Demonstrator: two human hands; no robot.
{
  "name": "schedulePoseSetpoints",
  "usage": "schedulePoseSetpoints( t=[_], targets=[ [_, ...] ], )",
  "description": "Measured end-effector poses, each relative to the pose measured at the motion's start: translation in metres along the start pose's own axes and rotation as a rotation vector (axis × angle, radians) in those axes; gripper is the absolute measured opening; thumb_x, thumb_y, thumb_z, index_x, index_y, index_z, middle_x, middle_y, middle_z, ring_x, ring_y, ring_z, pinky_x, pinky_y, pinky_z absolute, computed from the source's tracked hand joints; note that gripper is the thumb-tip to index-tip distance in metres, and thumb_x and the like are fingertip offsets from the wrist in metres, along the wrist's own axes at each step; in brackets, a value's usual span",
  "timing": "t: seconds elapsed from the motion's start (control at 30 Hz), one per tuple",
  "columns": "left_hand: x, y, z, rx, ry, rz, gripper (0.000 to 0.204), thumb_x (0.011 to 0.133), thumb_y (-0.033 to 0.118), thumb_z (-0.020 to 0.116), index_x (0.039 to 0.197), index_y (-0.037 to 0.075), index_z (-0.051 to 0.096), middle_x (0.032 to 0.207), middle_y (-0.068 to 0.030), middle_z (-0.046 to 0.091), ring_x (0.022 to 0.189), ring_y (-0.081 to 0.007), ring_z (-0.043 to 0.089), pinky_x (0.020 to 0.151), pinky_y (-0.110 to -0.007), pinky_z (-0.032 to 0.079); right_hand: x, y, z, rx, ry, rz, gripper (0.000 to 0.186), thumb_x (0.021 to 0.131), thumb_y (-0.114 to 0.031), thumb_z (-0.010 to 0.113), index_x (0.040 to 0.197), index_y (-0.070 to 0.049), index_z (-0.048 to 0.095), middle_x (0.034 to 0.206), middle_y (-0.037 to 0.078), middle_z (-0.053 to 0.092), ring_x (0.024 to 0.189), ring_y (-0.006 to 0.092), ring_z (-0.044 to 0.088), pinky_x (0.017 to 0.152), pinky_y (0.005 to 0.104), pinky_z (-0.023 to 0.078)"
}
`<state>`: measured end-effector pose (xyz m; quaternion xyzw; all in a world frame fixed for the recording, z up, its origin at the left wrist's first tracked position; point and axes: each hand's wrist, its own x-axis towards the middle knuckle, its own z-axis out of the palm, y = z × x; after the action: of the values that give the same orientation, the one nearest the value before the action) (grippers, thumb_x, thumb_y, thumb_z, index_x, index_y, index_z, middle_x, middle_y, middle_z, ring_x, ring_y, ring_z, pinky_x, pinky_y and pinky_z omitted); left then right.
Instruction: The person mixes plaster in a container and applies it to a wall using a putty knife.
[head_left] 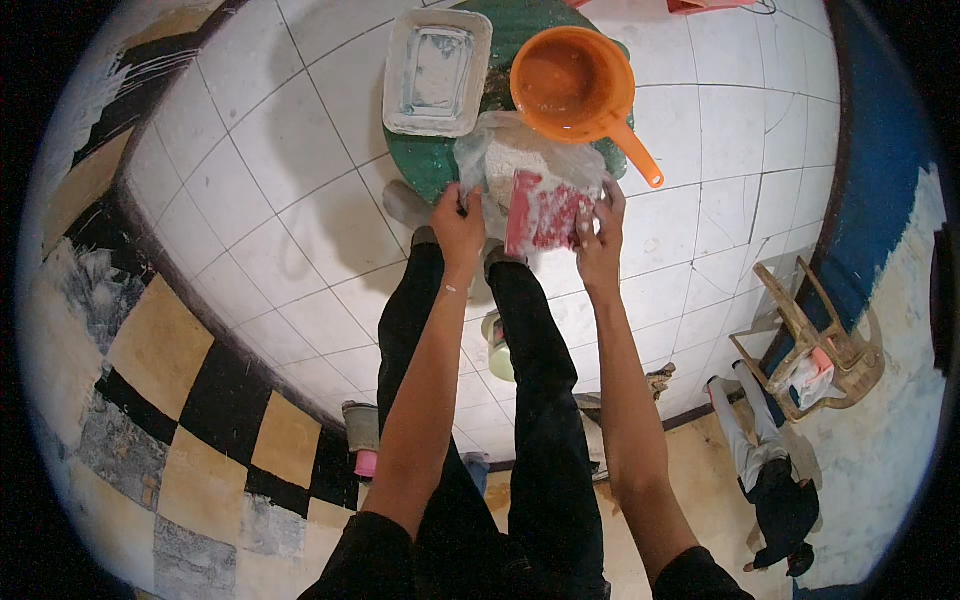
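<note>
A clear plastic bag [475, 150] with white powder [515, 165] in it lies at the near edge of a round green stool top [415, 165]. My left hand [458, 228] is closed on the left edge of the bag, its fingers pinched. In front of the bag is a flat, square-cornered red piece [548, 215] smeared with white. My right hand [602, 235] grips its right edge with bent fingers, close to the bag's right side. What kind of thing the red piece is, I cannot tell.
On the stool stand a whitish rectangular tray [397, 100] and an orange dipper [622, 85], its handle over the near-right edge. Behind me are a grey bucket [361, 428] and a wooden chair [800, 330] with cloth on it. Another person [775, 490] stands near the right wall.
</note>
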<state>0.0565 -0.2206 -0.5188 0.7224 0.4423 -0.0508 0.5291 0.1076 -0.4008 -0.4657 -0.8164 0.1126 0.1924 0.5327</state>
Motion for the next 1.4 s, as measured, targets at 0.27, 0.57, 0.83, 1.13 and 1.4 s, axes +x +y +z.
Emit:
schedulePoseSetpoints(
  t=[0.27, 0.57, 0.83, 1.13, 1.4],
  targets=[
    [-0.006, -0.017, -0.008, 0.003, 0.035, 0.091, 0.019, 0.087, 0.016, 0.064, 0.092, -0.002, 0.059, 0.059, -0.0054, 0.046, 0.054, -0.0128, 0.041, 0.053, -0.028, 0.039, 0.021, 0.029, 0.000, 0.549, 0.063, 0.357, 0.024, 0.099, -0.012, 0.041, 0.111, 0.001, 0.057, 0.082, 0.000, 0.056, 0.063, 0.0075, 0.047, 0.055, 0.0224, 0.039],
    [-0.045, -0.007, 0.011, 0.161, 0.281, -0.252, 0.066, 0.074, 0.022, 0.078, 0.120, -0.002, 0.038, 0.111, -0.0155, 0.044, 0.100, -0.0242, 0.046, 0.088, -0.034, 0.040, -0.024, -0.016, -0.019, 0.352, 0.197, 0.270, 0.015, 0.097, -0.013, 0.044, 0.099, -0.002, 0.054, 0.086, 0.000, 0.053, 0.071, 0.0093, 0.046, 0.060, 0.0240, 0.037],
    [-0.056, -0.009, 0.009, 0.089, 0.171, -0.038, 0.065, 0.075, 0.016, 0.074, 0.124, -0.004, 0.036, 0.118, -0.0206, 0.044, 0.107, -0.0277, 0.048, 0.093, -0.038, 0.039, -0.023, -0.060, 0.005, -0.443, 0.064, -0.073, 0.013, 0.087, -0.012, 0.057, 0.088, 0.002, 0.056, 0.073, 0.019, 0.062, 0.062, 0.0314, 0.063, 0.056, 0.0368, 0.050],
    [0.021, 0.002, -0.014, 0.096, -0.133, -0.018, 0.033, 0.086, 0.024, 0.063, 0.108, 0.000, 0.057, 0.086, -0.0195, 0.063, 0.076, -0.0309, 0.061, 0.069, -0.038, 0.047, 0.020, -0.076, 0.035, -0.839, -0.048, -0.143, 0.016, 0.084, -0.020, 0.058, 0.081, -0.005, 0.056, 0.066, 0.020, 0.060, 0.062, 0.0410, 0.060, 0.056, 0.0484, 0.046],
    [0.010, 0.019, -0.010, -0.071, -0.090, 0.059, 0.021, 0.094, 0.019, 0.050, 0.095, -0.002, 0.052, 0.073, -0.0202, 0.055, 0.066, -0.0318, 0.055, 0.062, -0.038, 0.042, 0.029, -0.060, 0.051, -0.919, -0.049, -0.049, 0.011, 0.082, -0.015, 0.058, 0.084, -0.004, 0.059, 0.070, 0.021, 0.062, 0.067, 0.0416, 0.061, 0.059, 0.0478, 0.048]
  ],
)
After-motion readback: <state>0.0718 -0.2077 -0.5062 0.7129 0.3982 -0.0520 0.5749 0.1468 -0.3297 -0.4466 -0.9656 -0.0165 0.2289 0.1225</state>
